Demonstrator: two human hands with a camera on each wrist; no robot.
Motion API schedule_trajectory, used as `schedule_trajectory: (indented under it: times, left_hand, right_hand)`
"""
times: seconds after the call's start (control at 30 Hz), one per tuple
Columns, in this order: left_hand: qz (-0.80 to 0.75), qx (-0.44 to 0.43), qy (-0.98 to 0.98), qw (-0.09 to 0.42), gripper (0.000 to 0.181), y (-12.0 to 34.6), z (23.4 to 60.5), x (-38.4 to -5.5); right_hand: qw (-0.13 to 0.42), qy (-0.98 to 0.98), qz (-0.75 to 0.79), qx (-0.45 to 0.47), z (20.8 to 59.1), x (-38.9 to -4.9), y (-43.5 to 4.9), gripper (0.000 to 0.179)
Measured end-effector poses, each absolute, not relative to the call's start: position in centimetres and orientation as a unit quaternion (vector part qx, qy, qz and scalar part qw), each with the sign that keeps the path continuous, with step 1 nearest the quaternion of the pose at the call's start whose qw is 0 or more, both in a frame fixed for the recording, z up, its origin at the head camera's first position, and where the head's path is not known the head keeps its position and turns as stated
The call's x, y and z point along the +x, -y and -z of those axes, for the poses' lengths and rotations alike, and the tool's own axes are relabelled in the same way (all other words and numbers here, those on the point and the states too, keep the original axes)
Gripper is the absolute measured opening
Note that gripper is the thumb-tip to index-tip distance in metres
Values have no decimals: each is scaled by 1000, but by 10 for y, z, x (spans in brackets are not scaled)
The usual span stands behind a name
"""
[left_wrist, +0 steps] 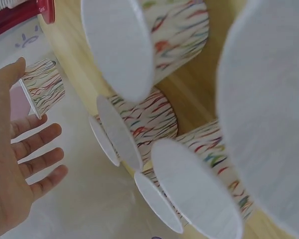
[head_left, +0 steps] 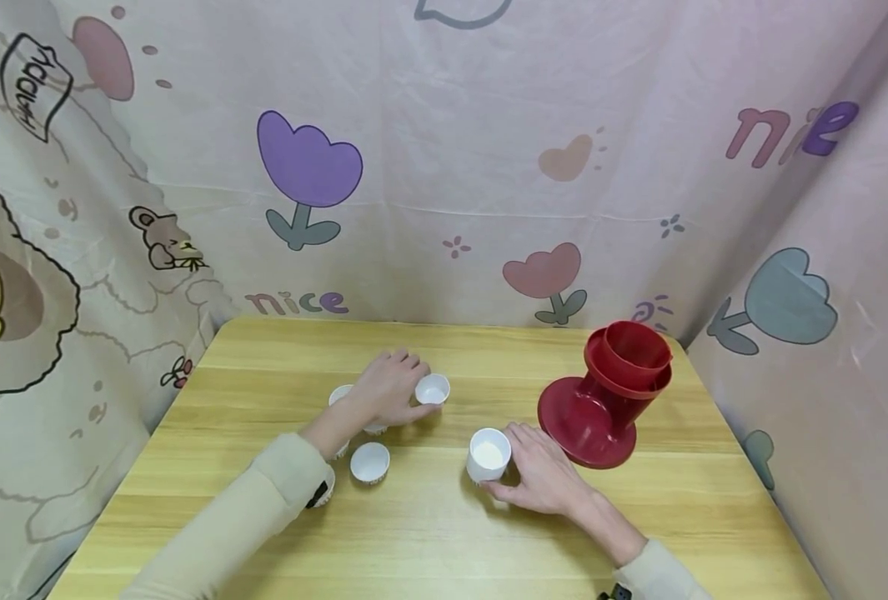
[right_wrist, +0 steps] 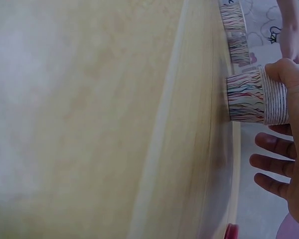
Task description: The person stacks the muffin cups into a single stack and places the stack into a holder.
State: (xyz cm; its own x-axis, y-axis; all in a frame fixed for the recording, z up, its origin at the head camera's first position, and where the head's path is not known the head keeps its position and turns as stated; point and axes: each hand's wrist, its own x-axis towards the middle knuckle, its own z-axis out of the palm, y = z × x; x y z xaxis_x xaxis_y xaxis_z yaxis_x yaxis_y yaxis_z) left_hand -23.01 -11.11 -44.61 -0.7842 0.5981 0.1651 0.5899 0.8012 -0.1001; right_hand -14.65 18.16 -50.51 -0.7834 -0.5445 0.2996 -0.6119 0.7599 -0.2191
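Observation:
Between thumb and index finger, my left hand (head_left: pixel 389 388) pinches a small paper cup (head_left: pixel 432 390) by its rim. The cup is white inside with multicoloured streaks outside, as the left wrist view shows on the same cup (left_wrist: pixel 45 87). My right hand (head_left: pixel 539 473) grips a stack of nested paper cups (head_left: pixel 488 458) near the table's middle. Several stacked rims show in the right wrist view, where the stack (right_wrist: pixel 246 97) stands base down. Left of the stack, a single paper cup (head_left: pixel 370 463) stands mouth up. More cups are partly hidden under my left forearm.
A dark red plastic stand (head_left: pixel 589 421) with a round base and a tilted double-walled cup on top stands right of my right hand. The light wooden table (head_left: pixel 428 542) meets a printed curtain (head_left: pixel 428 167) at its back edge, with curtain along both sides too.

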Motion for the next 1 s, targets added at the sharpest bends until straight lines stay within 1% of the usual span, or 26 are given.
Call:
schedule_trajectory:
  times: [0.2, 0.67, 1.0]
  left_hand:
    - [-12, -323, 941, 102, 65, 110, 448, -221]
    - [39, -345, 925, 154, 61, 109, 449, -204]
    - [61, -349, 923, 152, 63, 102, 445, -191]
  right_hand:
    - [113, 930, -158, 311, 505, -147, -181, 62]
    - [126, 928, -152, 316, 505, -146, -181, 60]
    - [123, 928, -152, 316, 506, -146, -181, 59]
